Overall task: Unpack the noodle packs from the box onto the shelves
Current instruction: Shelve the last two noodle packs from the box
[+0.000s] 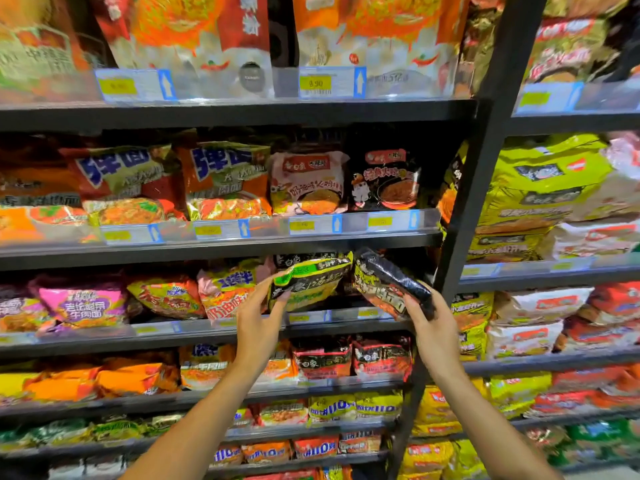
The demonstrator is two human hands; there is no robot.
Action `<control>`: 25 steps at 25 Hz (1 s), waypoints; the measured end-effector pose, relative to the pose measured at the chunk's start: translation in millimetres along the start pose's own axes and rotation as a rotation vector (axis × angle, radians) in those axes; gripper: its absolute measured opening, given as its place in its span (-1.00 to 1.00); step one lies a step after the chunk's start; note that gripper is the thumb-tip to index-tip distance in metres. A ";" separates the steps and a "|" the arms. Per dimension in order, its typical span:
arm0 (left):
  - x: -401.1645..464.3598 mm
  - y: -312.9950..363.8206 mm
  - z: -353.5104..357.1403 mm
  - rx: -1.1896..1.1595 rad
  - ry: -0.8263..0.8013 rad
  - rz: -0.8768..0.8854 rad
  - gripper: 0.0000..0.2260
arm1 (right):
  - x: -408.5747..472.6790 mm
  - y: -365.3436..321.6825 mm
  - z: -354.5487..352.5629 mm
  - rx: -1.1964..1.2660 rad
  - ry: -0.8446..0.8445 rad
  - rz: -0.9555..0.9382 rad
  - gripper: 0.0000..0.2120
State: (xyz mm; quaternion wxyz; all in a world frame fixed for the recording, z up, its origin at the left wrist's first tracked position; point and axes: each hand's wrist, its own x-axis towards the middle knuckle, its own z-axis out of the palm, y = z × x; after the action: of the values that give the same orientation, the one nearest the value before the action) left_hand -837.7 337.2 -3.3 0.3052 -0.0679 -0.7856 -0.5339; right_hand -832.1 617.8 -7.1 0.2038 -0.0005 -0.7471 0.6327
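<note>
Mid-frame, third shelf (221, 336) down. Left hand (258, 318) pinched the lower left corner of a green-and-black noodle pack (311, 280), long axis roughly level, rising slightly toward the right, face tilted outward. Right hand (434, 323) gripped a black noodle pack (391, 284) just right of it, long axis slanting from upper left down to lower right. Both packs sat at the shelf mouth.

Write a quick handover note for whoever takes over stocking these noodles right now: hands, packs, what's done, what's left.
Left hand: grips the green-and-black pack at the third shelf front.
Right hand: grips the black pack, tilted, beside it near the upright post.
Done: neither pack is seated yet.
Left: push both into their rows. The box is out of view, so the remaining count is unknown.
</note>
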 end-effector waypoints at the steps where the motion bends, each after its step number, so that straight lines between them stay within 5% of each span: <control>1: 3.3 -7.1 4.7 -0.007 -0.005 0.001 -0.73 | 8.0 2.5 2.7 0.004 -0.001 0.007 -0.75; 10: 35.3 -52.2 31.5 -0.013 -0.112 -0.063 -0.80 | 65.5 31.1 21.4 -0.130 -0.047 0.016 -0.57; 13: 40.3 -63.6 38.8 0.229 -0.143 0.008 -0.92 | 88.1 46.0 35.0 -0.226 -0.065 0.142 -0.32; 15: 43.8 -66.7 42.8 0.382 -0.108 0.074 -0.86 | 95.9 46.8 45.8 -0.336 -0.069 0.178 -0.39; 19: 51.8 -72.7 55.0 0.727 -0.065 0.381 -0.47 | 93.0 46.8 64.3 -0.639 0.150 -0.019 -0.59; 25: 20.8 -70.7 50.1 0.957 -0.259 0.520 -0.44 | 53.2 72.2 63.1 -0.769 0.055 -0.485 -0.56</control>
State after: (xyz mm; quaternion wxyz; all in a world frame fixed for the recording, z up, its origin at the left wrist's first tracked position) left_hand -905.5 346.9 -60.4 0.3246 -0.1783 -0.9288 -0.0120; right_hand -918.7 586.4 -66.6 0.3510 0.0823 -0.9005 0.2431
